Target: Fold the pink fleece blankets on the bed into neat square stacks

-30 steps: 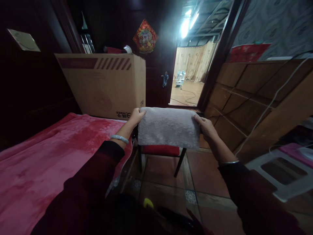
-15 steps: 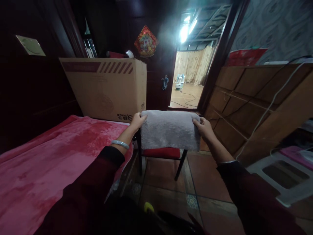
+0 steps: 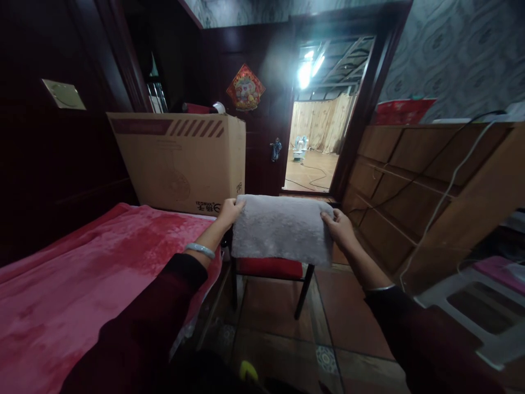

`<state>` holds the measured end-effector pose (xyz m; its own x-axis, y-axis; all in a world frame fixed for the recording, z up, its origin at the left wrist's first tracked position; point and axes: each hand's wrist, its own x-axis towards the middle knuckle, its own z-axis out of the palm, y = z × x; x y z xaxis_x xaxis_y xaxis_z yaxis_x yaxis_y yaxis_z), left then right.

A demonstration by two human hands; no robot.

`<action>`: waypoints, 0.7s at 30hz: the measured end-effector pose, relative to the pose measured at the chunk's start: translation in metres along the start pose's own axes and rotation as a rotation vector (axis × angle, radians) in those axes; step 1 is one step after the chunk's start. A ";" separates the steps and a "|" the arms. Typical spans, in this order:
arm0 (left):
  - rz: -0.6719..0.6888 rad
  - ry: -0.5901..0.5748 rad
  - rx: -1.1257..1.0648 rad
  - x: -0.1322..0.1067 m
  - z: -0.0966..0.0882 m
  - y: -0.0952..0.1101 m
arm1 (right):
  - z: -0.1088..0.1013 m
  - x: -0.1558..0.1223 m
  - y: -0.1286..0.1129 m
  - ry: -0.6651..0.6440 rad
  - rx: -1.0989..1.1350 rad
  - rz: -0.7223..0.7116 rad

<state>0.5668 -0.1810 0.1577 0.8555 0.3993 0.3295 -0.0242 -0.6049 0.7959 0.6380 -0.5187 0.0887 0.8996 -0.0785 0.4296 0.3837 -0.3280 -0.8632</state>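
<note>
A folded grey fluffy cloth hangs in the air between my two hands, in front of me. My left hand pinches its upper left corner, fingers closed on the fabric. My right hand grips its upper right edge, fingers curled over it. Both arms wear dark red sleeves; a pale bangle sits on my left wrist. Just behind and below the cloth stands a chair with a red seat and dark metal legs.
A bed with a pink-red blanket fills the left. A large cardboard box stands at its far end. An open doorway lies straight ahead, wooden panels lean at right, and a white plastic stool is at lower right.
The cloth and both hands sit slightly lower in view as my head tilted up; my right hand shifted a little inward along the cloth's top edge. The grip is unchanged.
</note>
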 end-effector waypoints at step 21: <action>-0.089 -0.034 -0.142 -0.001 -0.004 -0.008 | 0.008 -0.002 -0.013 0.005 0.252 0.020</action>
<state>0.5641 -0.1737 0.1536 0.8744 0.4220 0.2396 -0.0187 -0.4641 0.8856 0.6327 -0.5067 0.0972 0.9066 -0.0872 0.4129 0.4066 -0.0814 -0.9100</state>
